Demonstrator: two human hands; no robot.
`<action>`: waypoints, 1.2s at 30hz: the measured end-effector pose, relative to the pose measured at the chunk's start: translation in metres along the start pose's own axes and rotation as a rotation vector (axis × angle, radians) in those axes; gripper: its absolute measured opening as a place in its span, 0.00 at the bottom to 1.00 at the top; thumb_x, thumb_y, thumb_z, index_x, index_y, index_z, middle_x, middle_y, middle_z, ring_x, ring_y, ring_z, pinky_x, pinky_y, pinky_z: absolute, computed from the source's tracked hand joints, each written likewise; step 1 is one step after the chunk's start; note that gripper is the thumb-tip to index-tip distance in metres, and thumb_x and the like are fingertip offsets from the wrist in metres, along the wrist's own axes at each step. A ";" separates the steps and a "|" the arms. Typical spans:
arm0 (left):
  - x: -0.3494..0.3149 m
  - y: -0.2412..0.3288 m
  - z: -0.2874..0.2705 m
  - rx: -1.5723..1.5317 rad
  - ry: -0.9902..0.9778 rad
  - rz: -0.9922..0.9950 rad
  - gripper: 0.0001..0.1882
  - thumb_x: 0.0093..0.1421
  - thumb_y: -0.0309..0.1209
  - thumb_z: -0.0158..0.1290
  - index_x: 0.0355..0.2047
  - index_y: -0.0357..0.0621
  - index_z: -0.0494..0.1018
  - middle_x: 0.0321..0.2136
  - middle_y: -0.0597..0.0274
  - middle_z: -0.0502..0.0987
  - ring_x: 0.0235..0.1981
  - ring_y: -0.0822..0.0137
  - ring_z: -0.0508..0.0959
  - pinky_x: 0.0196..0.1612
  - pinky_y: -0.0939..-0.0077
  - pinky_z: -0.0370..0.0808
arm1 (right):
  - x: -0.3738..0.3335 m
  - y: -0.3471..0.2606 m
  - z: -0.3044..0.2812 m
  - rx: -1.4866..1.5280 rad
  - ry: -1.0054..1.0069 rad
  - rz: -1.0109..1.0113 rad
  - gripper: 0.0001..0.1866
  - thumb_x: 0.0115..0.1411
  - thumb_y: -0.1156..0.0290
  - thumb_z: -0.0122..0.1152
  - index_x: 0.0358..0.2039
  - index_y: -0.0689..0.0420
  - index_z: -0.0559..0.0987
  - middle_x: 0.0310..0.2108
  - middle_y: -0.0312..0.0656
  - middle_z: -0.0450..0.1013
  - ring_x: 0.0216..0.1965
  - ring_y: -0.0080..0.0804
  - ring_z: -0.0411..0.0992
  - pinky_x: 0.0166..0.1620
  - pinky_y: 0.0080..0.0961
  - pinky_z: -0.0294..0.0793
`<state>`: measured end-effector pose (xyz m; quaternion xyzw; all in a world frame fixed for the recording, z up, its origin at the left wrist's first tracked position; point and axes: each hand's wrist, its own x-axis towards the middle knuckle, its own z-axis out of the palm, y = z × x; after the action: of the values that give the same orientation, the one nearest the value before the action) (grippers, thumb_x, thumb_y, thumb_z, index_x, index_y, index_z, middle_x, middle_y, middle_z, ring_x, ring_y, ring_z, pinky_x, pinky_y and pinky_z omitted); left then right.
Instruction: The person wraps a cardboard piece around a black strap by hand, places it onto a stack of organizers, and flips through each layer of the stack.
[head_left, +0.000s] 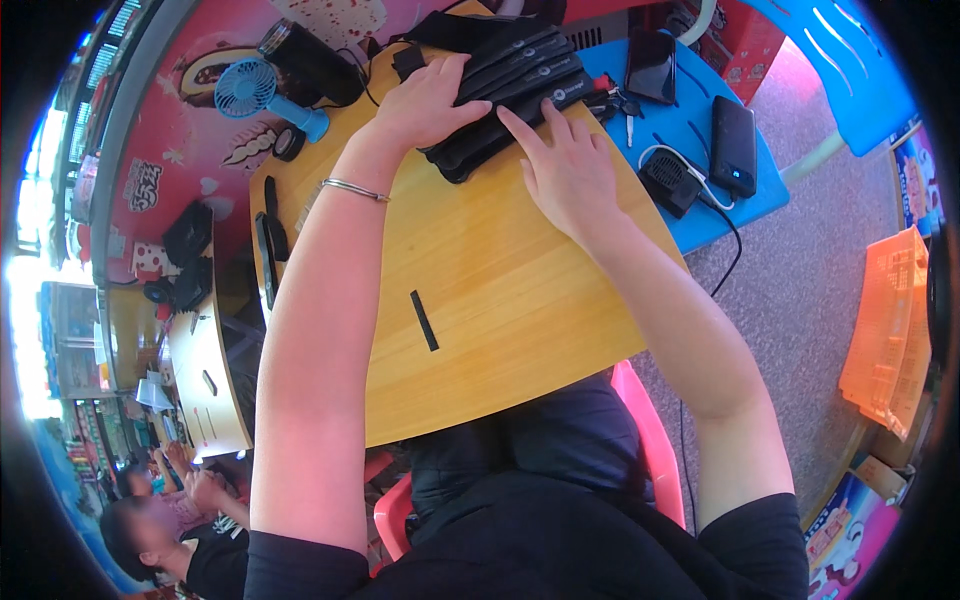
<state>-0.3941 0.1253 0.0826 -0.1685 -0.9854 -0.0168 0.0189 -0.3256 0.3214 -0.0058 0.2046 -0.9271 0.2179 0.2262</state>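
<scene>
Here, a stack of black fabric pieces point(520, 85) is pressed flat at the far edge of the wooden table point(500, 290) by the left hand point(425, 105) and right hand point(565, 170), both open-palmed, nothing gripped.

Black short sleeves point(300, 570), thin silver bracelet point(355, 189), prob. metal

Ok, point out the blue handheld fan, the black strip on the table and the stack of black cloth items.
blue handheld fan point(246, 88), head view, grille.
black strip point(424, 320), head view, middle.
stack of black cloth items point(520, 75), head view, top piece.
</scene>
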 end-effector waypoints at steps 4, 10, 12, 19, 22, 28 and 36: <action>-0.001 0.000 0.000 -0.024 0.009 -0.004 0.40 0.60 0.52 0.53 0.64 0.40 0.56 0.59 0.47 0.67 0.61 0.51 0.66 0.61 0.61 0.65 | 0.000 0.002 0.001 0.004 0.013 -0.011 0.36 0.56 0.67 0.62 0.65 0.32 0.64 0.61 0.53 0.64 0.53 0.42 0.68 0.51 0.37 0.65; -0.002 0.001 0.001 -0.030 0.042 0.020 0.38 0.60 0.50 0.53 0.63 0.39 0.57 0.57 0.44 0.69 0.59 0.49 0.68 0.60 0.60 0.66 | 0.000 0.003 0.003 0.018 0.020 -0.012 0.36 0.56 0.68 0.62 0.65 0.32 0.64 0.61 0.53 0.63 0.53 0.42 0.68 0.51 0.37 0.65; -0.001 0.002 0.000 -0.024 0.047 0.022 0.38 0.60 0.50 0.53 0.63 0.39 0.57 0.56 0.44 0.69 0.59 0.49 0.68 0.60 0.60 0.66 | 0.000 0.003 0.002 0.024 0.006 -0.007 0.36 0.56 0.68 0.62 0.64 0.32 0.64 0.61 0.53 0.63 0.53 0.42 0.68 0.51 0.37 0.65; 0.002 -0.005 0.005 -0.016 -0.003 -0.017 0.42 0.58 0.55 0.53 0.65 0.43 0.56 0.59 0.49 0.67 0.62 0.53 0.67 0.61 0.60 0.67 | -0.001 0.002 0.002 0.020 0.044 -0.028 0.35 0.55 0.68 0.62 0.64 0.32 0.65 0.61 0.53 0.64 0.52 0.41 0.68 0.50 0.37 0.65; 0.002 -0.004 0.005 -0.009 0.012 -0.008 0.42 0.58 0.55 0.53 0.65 0.43 0.57 0.59 0.49 0.67 0.62 0.52 0.67 0.61 0.59 0.67 | -0.001 0.003 0.002 0.023 0.036 -0.017 0.35 0.55 0.68 0.62 0.64 0.33 0.66 0.60 0.53 0.64 0.52 0.41 0.68 0.50 0.37 0.66; -0.002 0.000 0.002 -0.026 0.035 -0.011 0.40 0.59 0.53 0.53 0.64 0.41 0.57 0.57 0.45 0.68 0.59 0.49 0.69 0.59 0.59 0.67 | 0.000 0.003 0.002 0.041 0.025 -0.022 0.34 0.55 0.67 0.62 0.63 0.34 0.67 0.60 0.52 0.64 0.52 0.42 0.68 0.50 0.37 0.66; -0.005 0.007 -0.002 -0.069 0.051 -0.026 0.37 0.60 0.51 0.52 0.62 0.38 0.60 0.53 0.43 0.70 0.54 0.47 0.72 0.57 0.59 0.68 | -0.003 0.005 0.000 0.048 0.009 -0.024 0.33 0.55 0.67 0.63 0.62 0.35 0.67 0.61 0.52 0.63 0.54 0.42 0.67 0.51 0.38 0.65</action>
<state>-0.3871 0.1306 0.0851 -0.1559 -0.9855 -0.0553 0.0378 -0.3256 0.3262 -0.0089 0.2201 -0.9180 0.2384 0.2279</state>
